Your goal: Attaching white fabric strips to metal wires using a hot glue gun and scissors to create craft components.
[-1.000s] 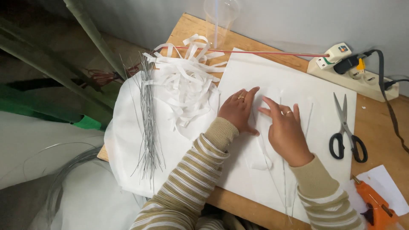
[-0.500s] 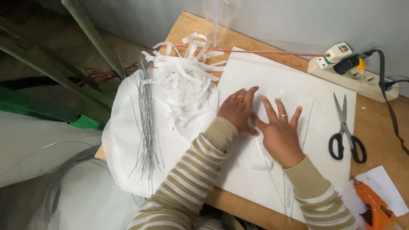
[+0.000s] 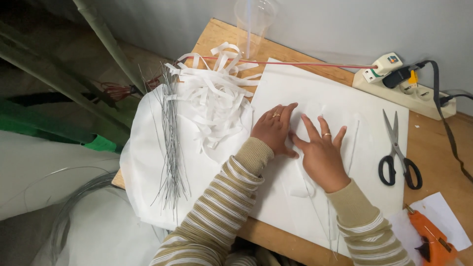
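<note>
My left hand (image 3: pixel 272 129) and my right hand (image 3: pixel 321 153) lie flat, side by side, with fingers spread on a large white sheet (image 3: pixel 345 98) that covers the wooden table (image 3: pixel 433 152). A narrow white strip and thin wires (image 3: pixel 331 224) lie on the sheet under and below my right hand. Neither hand holds anything. A pile of white paper strips (image 3: pixel 212 101) sits just left of my left hand. A bundle of thin grey wires (image 3: pixel 171 148) rests on white fabric (image 3: pixel 143 162) further left.
Black-handled scissors (image 3: pixel 396 152) lie on the sheet to the right. An orange glue gun (image 3: pixel 429 242) sits at the lower right on a paper. A power strip (image 3: pixel 406 86) with plugs is at the back right. A clear plastic cup (image 3: pixel 253 19) stands at the back.
My right hand has gone from curled to flat with its fingers spread on the sheet. My left hand has barely moved.
</note>
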